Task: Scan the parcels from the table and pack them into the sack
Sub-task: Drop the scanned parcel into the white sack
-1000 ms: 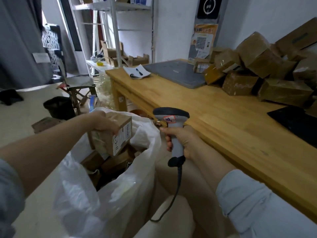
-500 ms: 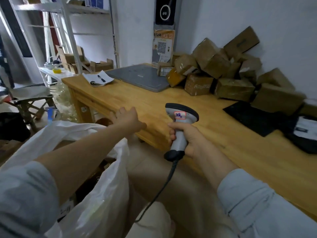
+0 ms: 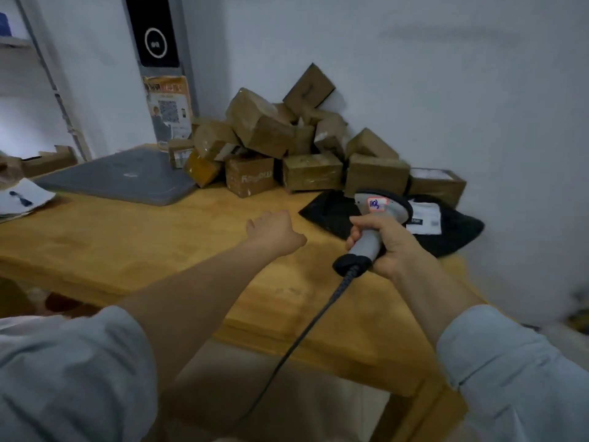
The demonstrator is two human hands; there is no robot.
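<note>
A heap of brown cardboard parcels (image 3: 306,145) is stacked against the wall at the back of the wooden table (image 3: 127,250). In front of the heap lies a black bag parcel (image 3: 459,231) with a white label. My right hand (image 3: 389,244) grips the grey handle of a barcode scanner (image 3: 379,212), held just above the black parcel. My left hand (image 3: 274,231) stretches out over the table with relaxed fingers, holds nothing, and stays short of the parcels. The sack is out of view.
A grey flat pad (image 3: 124,180) lies on the table at the back left, with papers and a pen (image 3: 22,199) beside it. A tall grey device with a poster (image 3: 165,103) stands behind. The scanner cable (image 3: 287,349) hangs off the table's front edge.
My left hand let go of the box in the sack and swung right over the table. The view turned right, so the sack left the frame. The scanner moved towards the black parcel.
</note>
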